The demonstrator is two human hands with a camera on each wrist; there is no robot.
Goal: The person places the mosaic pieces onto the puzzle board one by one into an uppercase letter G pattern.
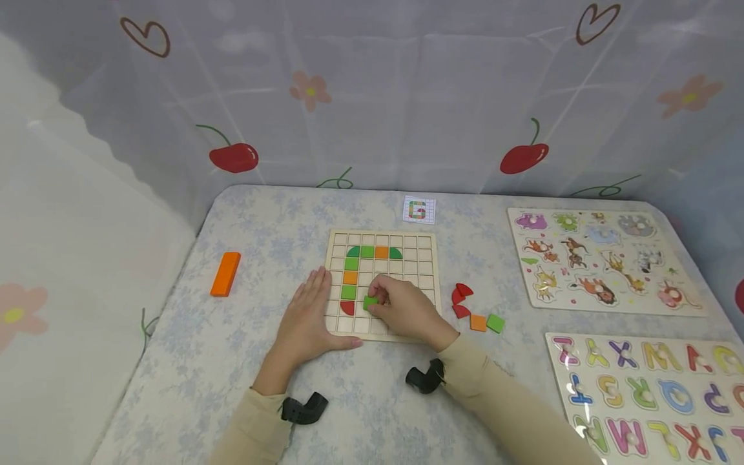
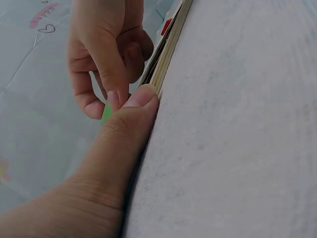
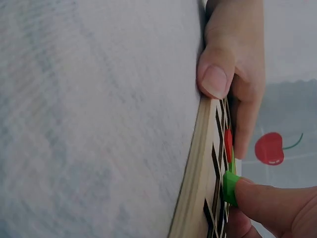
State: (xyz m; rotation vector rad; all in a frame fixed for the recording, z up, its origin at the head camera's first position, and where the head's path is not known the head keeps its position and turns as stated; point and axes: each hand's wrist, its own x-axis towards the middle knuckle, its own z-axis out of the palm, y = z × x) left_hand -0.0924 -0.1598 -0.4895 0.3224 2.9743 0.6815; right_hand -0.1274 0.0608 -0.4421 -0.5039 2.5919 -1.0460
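At the left of the frame lies an orange bar [image 1: 225, 274], well apart from the hands. Left of centre, the left hand [image 1: 305, 316] rests against the board [image 1: 394, 266], fingers straight at its left edge, thumb out by the lower edge, clamped on nothing. The board looks like stiff, light wood that could slide on the cloth [image 1: 279, 219], so its rim is the place to press. Set tiles [image 1: 350, 278] sit in the grid's upper left and middle; lying so low, they would probably be hard to lift by the sides.

Near the centre, over the board's lower half, is the green tile [image 1: 370, 302], pinched between thumb and finger of the right hand [image 1: 407, 310]. It is likely light, rigid, hard to break and slightly slick; opposite edges should give the surest hold, with the underside left free. At upper centre, the card [image 1: 419, 210] is probably thin and bendy. Right of the board lie loose pieces [image 1: 478, 323]; on the curved red ones, the straight sides should suit a pinch better than the points.
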